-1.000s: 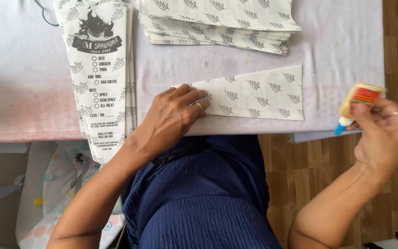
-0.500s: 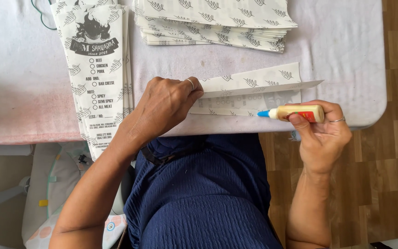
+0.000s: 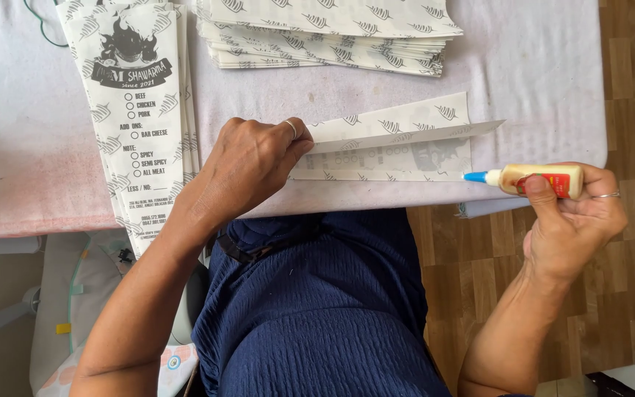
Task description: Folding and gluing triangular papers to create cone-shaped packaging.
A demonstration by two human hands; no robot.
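Two hands work: your left hand [image 3: 251,165] pinches the folded white printed paper sheet [image 3: 398,147]; your right hand [image 3: 571,220] grips the small yellow glue bottle [image 3: 538,180] at its edge.

Left hand [image 3: 253,163] palm-down, fingers curled and pinching, right hand [image 3: 571,213] fisted, thumb up, forearm raised
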